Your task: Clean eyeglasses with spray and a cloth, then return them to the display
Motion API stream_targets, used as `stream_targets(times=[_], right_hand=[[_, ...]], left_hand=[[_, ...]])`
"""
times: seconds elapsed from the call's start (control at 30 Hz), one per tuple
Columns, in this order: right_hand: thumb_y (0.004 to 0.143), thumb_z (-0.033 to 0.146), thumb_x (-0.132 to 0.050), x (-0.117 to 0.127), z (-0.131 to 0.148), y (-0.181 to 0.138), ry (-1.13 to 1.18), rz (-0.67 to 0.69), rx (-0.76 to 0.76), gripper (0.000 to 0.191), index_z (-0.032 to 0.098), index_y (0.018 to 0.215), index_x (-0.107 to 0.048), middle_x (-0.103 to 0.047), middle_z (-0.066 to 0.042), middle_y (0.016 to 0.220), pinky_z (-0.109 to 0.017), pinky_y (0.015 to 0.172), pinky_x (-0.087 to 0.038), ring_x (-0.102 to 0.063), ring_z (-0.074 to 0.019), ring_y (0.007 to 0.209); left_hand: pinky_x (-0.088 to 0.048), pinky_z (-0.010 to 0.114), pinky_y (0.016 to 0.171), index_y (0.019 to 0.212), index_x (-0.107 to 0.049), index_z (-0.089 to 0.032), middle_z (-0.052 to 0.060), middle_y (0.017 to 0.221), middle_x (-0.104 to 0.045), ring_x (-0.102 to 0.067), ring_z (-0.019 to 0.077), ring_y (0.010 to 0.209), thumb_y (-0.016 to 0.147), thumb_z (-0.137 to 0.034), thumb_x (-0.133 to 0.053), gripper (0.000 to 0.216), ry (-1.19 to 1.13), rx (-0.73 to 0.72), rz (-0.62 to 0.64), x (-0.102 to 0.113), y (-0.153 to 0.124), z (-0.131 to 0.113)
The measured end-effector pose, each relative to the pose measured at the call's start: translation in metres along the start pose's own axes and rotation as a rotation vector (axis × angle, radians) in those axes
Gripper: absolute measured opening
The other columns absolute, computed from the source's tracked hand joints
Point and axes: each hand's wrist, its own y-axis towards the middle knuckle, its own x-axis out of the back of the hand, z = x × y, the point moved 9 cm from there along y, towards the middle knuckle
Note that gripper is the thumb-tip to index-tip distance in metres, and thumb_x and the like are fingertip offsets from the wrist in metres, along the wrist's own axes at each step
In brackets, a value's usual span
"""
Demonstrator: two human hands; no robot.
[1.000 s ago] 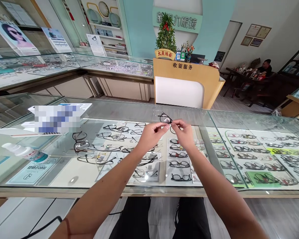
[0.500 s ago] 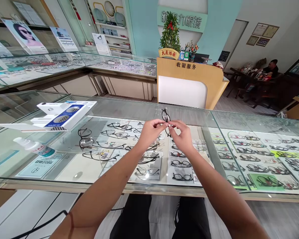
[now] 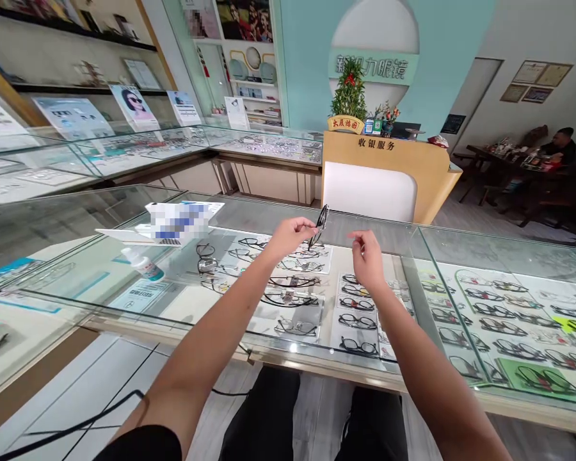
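A pair of dark-framed eyeglasses (image 3: 322, 221) is held above the glass counter, its frame tilted nearly edge-on to me. My left hand (image 3: 294, 235) pinches it between thumb and fingers. To the right, apart from the eyeglasses, my right hand (image 3: 367, 255) hangs in the air with loosely bent fingers and nothing visible in them. Under the counter's glass top, rows of eyeglasses lie on light trays; a black-framed pair (image 3: 358, 346) is near the front edge. My forearms cover some of these frames.
On the counter's left side are a white spray bottle (image 3: 144, 264), an opened white box (image 3: 173, 224) and a pale blue card (image 3: 139, 296). More glass display cases (image 3: 523, 307) extend to the right. Beyond stands a wooden cashier desk (image 3: 434, 160); a person (image 3: 561, 147) sits far right.
My right hand has let go of the eyeglasses and moved right. My left hand keeps hold of them. The view has turned left, so the box and bottle appear farther right.
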Motion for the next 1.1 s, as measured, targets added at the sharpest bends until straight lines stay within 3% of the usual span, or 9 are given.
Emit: stream_targets(times=[0.1, 0.2, 0.43, 0.73, 0.9, 1.1], right_hand=[[0.104, 0.024, -0.043, 0.002, -0.013, 0.001, 0.019, -0.011, -0.062, 0.02, 0.025, 0.112, -0.061, -0.066, -0.009, 0.113, -0.042, 0.089, -0.049, -0.061, -0.0249, 0.099], [0.104, 0.026, -0.044, -0.003, -0.02, 0.0, 0.029, 0.027, -0.086, 0.016, 0.025, 0.109, -0.059, -0.064, -0.008, 0.11, -0.041, 0.087, -0.048, -0.06, -0.0248, 0.097], [0.099, 0.025, -0.047, -0.014, -0.026, -0.003, -0.013, 0.113, -0.111, 0.012, 0.025, 0.102, -0.059, -0.065, -0.01, 0.108, -0.042, 0.08, -0.047, -0.058, -0.0254, 0.088], [0.101, 0.026, -0.046, -0.015, -0.026, -0.005, -0.063, 0.132, -0.09, 0.015, 0.024, 0.1, -0.061, -0.067, -0.01, 0.107, -0.043, 0.082, -0.048, -0.059, -0.0258, 0.088], [0.101, 0.027, -0.048, -0.017, -0.028, -0.006, -0.072, 0.145, -0.114, 0.015, 0.024, 0.101, -0.062, -0.068, -0.01, 0.109, -0.042, 0.082, -0.048, -0.058, -0.0252, 0.088], [0.1, 0.026, -0.048, -0.017, -0.03, -0.006, -0.093, 0.157, -0.149, 0.015, 0.023, 0.102, -0.063, -0.069, -0.01, 0.11, -0.04, 0.08, -0.047, -0.058, -0.024, 0.086]], left_hand=[[-0.024, 0.029, 0.057, 0.086, -0.078, -0.021, -0.005, 0.059, -0.042, -0.034, 0.0119, 0.054, 0.074, -0.051, -0.085, 0.033, 0.257, -0.012, 0.083, 0.031, 0.014, -0.008], [-0.026, 0.031, 0.058, 0.085, -0.081, -0.021, -0.002, 0.062, -0.053, -0.041, 0.0137, 0.056, 0.069, -0.048, -0.087, 0.032, 0.477, 0.018, 0.175, 0.062, 0.035, 0.0], [-0.036, 0.03, 0.068, 0.092, -0.088, -0.024, 0.005, 0.092, -0.078, -0.063, 0.02, 0.078, 0.07, -0.041, -0.083, 0.028, 1.005, 0.027, 0.316, 0.106, 0.077, 0.052], [-0.042, 0.028, 0.078, 0.098, -0.09, -0.026, 0.009, 0.108, -0.085, -0.071, 0.0254, 0.098, 0.078, -0.034, -0.08, 0.024, 1.17, 0.021, 0.311, 0.119, 0.091, 0.106], [-0.045, 0.029, 0.08, 0.101, -0.09, -0.026, 0.008, 0.113, -0.086, -0.073, 0.0259, 0.104, 0.083, -0.026, -0.073, 0.025, 1.213, 0.016, 0.337, 0.117, 0.09, 0.118], [-0.05, 0.028, 0.087, 0.1, -0.091, -0.029, 0.006, 0.117, -0.086, -0.075, 0.0272, 0.109, 0.083, -0.029, -0.075, 0.023, 1.239, 0.013, 0.337, 0.113, 0.089, 0.123]])
